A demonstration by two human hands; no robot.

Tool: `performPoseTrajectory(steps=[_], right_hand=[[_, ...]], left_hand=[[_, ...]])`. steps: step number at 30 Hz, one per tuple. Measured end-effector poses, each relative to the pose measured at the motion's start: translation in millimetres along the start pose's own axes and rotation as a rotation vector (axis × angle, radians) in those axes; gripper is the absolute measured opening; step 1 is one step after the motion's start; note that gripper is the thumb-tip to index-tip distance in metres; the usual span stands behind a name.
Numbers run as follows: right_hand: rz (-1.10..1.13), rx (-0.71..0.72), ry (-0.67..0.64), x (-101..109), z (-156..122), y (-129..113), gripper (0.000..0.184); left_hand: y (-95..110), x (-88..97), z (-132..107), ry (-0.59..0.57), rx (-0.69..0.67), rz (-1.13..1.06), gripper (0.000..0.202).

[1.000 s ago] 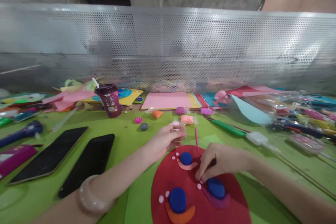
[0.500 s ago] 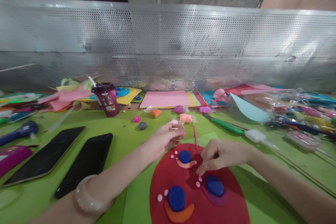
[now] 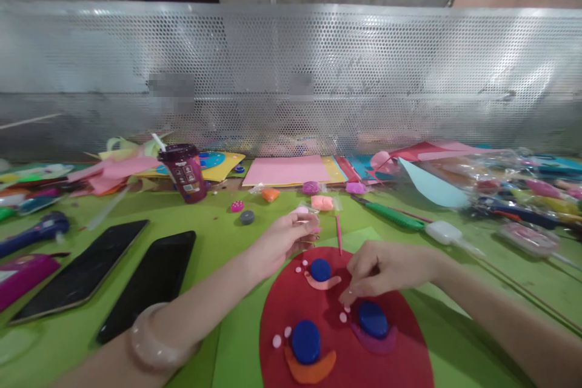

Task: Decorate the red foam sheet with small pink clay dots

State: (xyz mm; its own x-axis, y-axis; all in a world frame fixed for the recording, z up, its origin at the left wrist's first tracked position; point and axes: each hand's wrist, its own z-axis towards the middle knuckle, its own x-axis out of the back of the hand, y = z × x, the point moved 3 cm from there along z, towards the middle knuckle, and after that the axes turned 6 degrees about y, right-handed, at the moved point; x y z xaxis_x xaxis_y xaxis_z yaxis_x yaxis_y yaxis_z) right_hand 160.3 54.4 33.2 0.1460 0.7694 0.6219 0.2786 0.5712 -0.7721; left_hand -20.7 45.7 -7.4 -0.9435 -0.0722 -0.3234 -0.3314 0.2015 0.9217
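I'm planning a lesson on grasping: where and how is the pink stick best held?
The pink stick is probably best pinched at mid-length, across its width, from above: it is thin, appears to lie flat, and its near end meets the red disc.

Three crescents [image 3: 313, 372], two phones [image 3: 150, 282]

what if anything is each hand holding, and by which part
Cannot be told: the left hand and right hand both hide whatever they might hold.
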Motion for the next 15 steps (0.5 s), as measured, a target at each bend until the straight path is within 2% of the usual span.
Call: performPoseTrajectory(steps=[4,5,7,11,13,15], right_hand=[[-0.009,0.017,0.0,0.2,-1.1,-2.0,0.029],[-0.012,0.018,0.033,0.9,-0.7,-2.7,0.031],[-0.03,0.009,0.206,4.6,1.2,-3.4,0.034],[-0.121,-0.012,0.712,11.9,5.1,-3.8,0.033],[-0.171,0.01,0.856,10.7,7.2,-5.4,0.029],[-0.219,0.052,0.938,7.7,8.9,-7.9,0.023]], left_hand=[[1.0,-3.2,-1.7,-0.024,0.003,-0.074,0.016],[1.4,-4.1,-2.0,-0.032,0.001,-0.091,0.014],[2.3,-5.7,-2.6,-0.042,-0.005,-0.103,0.011],[3.6,-8.4,-4.6,-0.047,-0.019,-0.082,0.017],[4.5,-10.6,-6.8,-0.053,-0.025,-0.065,0.018],[5.6,-12.9,-9.4,-0.053,-0.021,-0.056,0.018]])
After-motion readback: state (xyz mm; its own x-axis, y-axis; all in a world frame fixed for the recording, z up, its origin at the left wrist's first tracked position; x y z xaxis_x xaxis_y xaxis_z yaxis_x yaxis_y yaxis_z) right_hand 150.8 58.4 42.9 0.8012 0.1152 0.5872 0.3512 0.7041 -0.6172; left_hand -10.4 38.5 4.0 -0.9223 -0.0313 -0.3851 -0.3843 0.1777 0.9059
